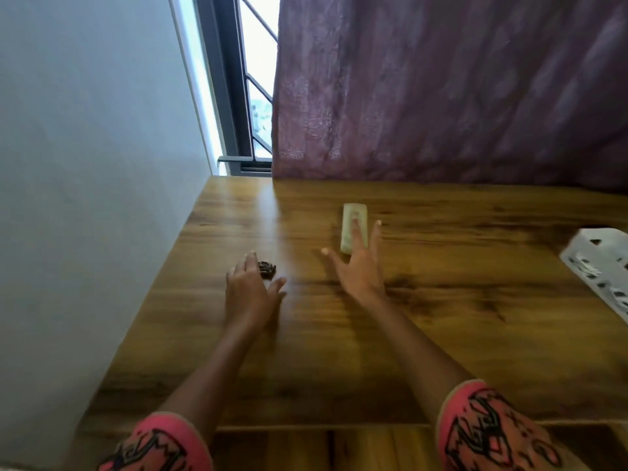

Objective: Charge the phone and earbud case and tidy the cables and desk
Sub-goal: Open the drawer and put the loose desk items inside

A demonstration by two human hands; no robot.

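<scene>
A pale yellowish-green flat rectangular object (350,222) lies on the wooden desk (441,300), towards the back. My right hand (356,266) is spread open, and its straight fingers lie on this object's near end. A small dark object (266,269) sits on the desk to the left. My left hand (249,287) hovers at it with relaxed fingers, its fingertips at the object's left edge. The frame is blurred, so I cannot tell whether they touch. No cable shows.
A white perforated plastic basket (598,266) stands at the desk's right edge. A purple curtain (441,86) hangs behind the desk, with a barred window (251,79) to its left. A white wall (85,164) borders the desk's left side.
</scene>
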